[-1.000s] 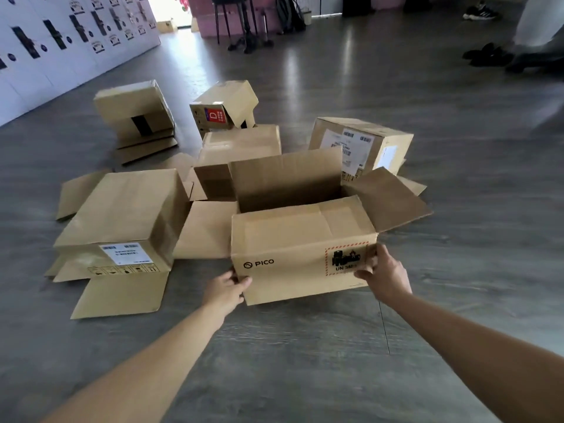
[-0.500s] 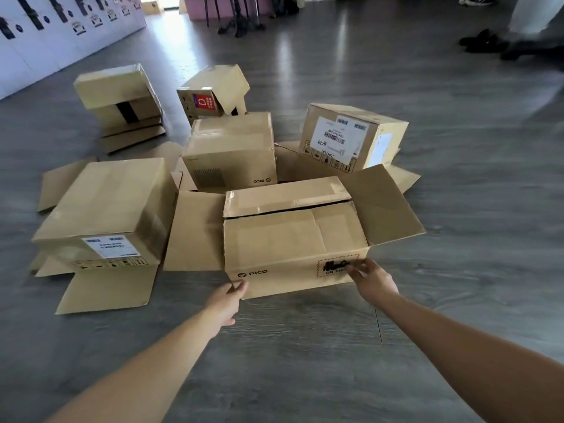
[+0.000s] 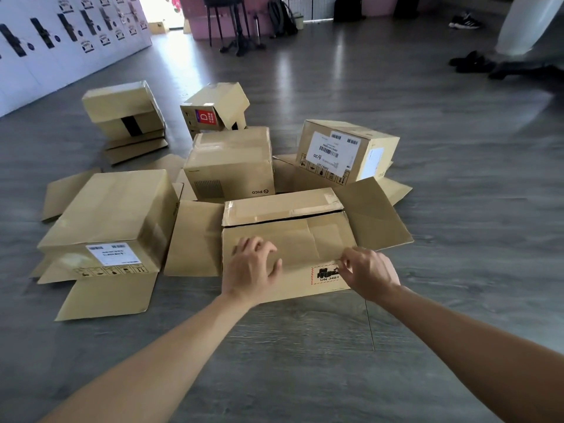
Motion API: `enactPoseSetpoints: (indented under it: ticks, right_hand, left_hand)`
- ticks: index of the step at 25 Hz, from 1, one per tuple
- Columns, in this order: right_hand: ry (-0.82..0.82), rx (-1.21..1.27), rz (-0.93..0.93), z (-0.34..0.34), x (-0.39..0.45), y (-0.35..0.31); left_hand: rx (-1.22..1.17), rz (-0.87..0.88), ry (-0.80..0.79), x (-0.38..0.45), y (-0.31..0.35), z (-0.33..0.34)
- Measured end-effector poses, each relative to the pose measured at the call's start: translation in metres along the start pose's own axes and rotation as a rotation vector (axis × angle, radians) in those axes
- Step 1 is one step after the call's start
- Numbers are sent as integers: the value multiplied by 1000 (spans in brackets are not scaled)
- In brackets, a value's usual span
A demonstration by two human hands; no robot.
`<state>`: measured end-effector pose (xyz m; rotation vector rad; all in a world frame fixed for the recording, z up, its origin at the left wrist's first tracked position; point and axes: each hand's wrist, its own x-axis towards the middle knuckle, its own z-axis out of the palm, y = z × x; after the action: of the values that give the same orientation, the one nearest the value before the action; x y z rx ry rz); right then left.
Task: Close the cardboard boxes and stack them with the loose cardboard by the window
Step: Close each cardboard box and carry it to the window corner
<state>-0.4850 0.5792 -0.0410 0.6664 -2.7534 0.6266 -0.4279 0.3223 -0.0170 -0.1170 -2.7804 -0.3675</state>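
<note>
An open PICO cardboard box (image 3: 305, 239) stands on the floor right in front of me. Its far flap (image 3: 280, 206) and near flap are folded down over the top with a dark gap between them. The left side flap (image 3: 195, 239) and right side flap (image 3: 375, 215) still lie spread outward. My left hand (image 3: 253, 267) presses on the near flap with spread fingers. At the box's front top edge, near the UN 3481 label, my right hand (image 3: 370, 274) touches the cardboard with bent fingertips.
Several other boxes surround it: a large one (image 3: 113, 215) at left with flaps out, a PICO box (image 3: 232, 160) behind, a labelled box (image 3: 345, 151) at back right, two further back. White lockers (image 3: 61, 41) line the left wall. Shoes (image 3: 470, 61) lie far right.
The far flap came down from upright and the near flap was folded over the top. Both hands rose from the box's lower front corners to its top front edge.
</note>
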Motion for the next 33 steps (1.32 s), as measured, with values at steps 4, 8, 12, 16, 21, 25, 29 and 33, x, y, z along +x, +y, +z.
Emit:
enactPoseSetpoints:
  ticks: [4,8,12,16,21,25,29,33]
  right_hand:
    - [83,-65,-5,-7,23,1]
    - [-219,-87,313,5,30,9]
    - [-257,121,416,2,35,7]
    - [-126,474,555,-29,49,6]
    - [-20,538,410,-72,50,1]
    - [-434,391,213,-93,44,-12]
    - [-639,-47,63,-59,27,-20]
    - [-660,-286,-14,-14,-6,-18]
  left_hand:
    - [62,-381,-67,5,-31,2]
    - [-18,-559,-288,-1,-51,3]
    - [-260,-609,-286,2,-40,-4]
    - [-729,-790,79,21,-25,-36]
    - [-471,-672,19,37,-24,-76]
    - [-393,-626,-588,41,-19,-77]
    - [-27,-352,-773,17,-9,-42]
    - [207,-178,-754,-14,-1,-10]
